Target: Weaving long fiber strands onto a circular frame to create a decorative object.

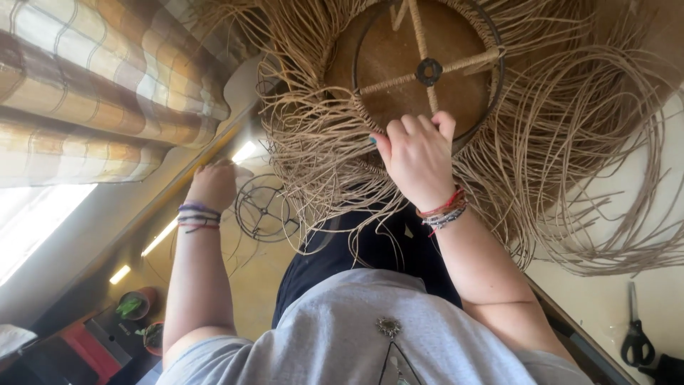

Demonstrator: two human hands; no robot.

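Loose cane strands [570, 157] crowd my right side. I see open tabletop [605, 299] beyond them, scissors [635, 335] at its edge.

The fingertips of the right hand [417, 153] were buried among the cane strands [320, 164], so its grip could not be read. The left hand [211, 185] showed only its back. The woven frame [420, 71] ran off the top edge.

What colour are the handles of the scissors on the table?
Black. The scissors lie at the lower right of the head view, handles toward the bottom, on the pale table.
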